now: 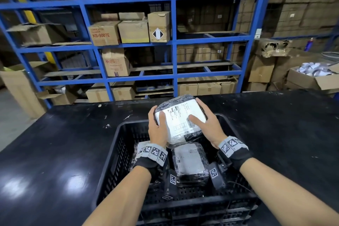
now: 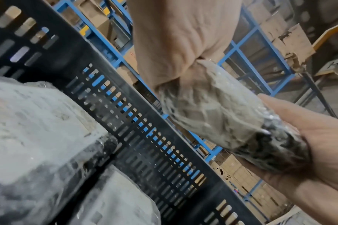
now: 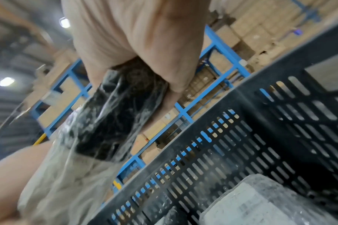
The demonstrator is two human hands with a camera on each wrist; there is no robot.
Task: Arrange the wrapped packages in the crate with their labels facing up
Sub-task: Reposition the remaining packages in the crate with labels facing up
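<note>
Two hands, left hand [image 1: 158, 129] and right hand [image 1: 207, 122], clasp one film-wrapped package [image 1: 180, 121] by its sides, white label upward, above the far end of the black crate [image 1: 111, 161] on the counter [image 1: 55, 143], apparently for level lowering beside a labelled package [image 1: 189, 163] inside.

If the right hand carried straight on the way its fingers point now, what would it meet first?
Nothing new: the right hand already grips the wrapped package it points along. Beyond that, probably the crate's far wall or the black table behind it, though depth is unclear.
</note>
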